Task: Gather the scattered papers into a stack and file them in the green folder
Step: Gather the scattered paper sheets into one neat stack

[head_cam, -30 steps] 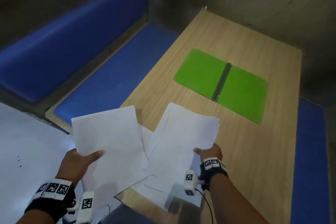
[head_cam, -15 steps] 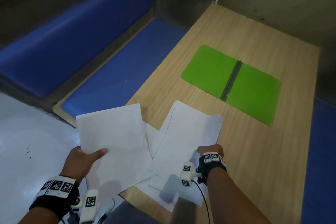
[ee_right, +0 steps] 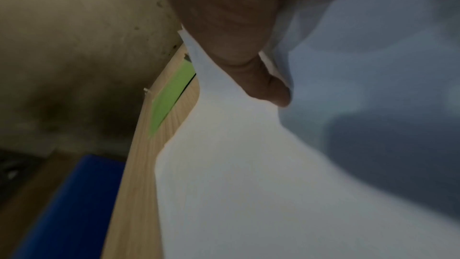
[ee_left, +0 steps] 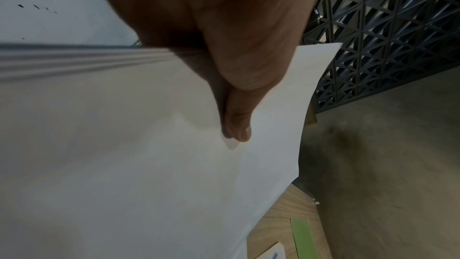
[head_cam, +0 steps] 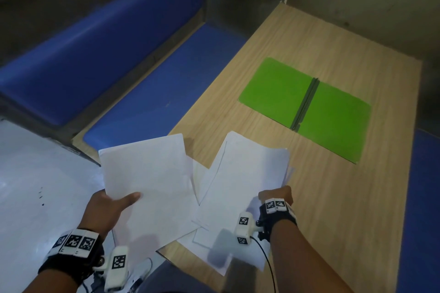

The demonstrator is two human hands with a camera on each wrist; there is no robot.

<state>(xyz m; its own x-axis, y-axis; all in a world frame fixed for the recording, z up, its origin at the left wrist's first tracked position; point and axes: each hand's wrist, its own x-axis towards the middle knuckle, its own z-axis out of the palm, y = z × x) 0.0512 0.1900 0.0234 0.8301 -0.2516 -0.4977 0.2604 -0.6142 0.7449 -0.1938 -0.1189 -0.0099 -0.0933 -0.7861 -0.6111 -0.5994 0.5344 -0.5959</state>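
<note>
My left hand (head_cam: pixel 112 204) pinches a bundle of white papers (head_cam: pixel 152 185) by its near left edge, thumb lying on top; the left wrist view shows that thumb (ee_left: pixel 236 125) pressed on the sheets (ee_left: pixel 149 164). My right hand (head_cam: pixel 276 195) grips a second bundle of white sheets (head_cam: pixel 245 181) at its right edge, thumb (ee_right: pixel 248 46) over the paper (ee_right: pixel 248 164). Both bundles overlap near the table's front left corner, with more sheets (head_cam: pixel 214 250) lying under them. The green folder (head_cam: pixel 307 107) lies open and flat farther back on the table, apart from the papers.
The wooden table (head_cam: pixel 333 209) reaches a grey wall at the back. A blue cushioned bench (head_cam: pixel 142 93) runs along its left side and another blue seat (head_cam: pixel 419 209) along its right. White floor (head_cam: pixel 35 185) lies at the lower left.
Both hands keep their grip on the papers. The left bundle has drifted slightly toward the right bundle, and the head camera has shifted a little.
</note>
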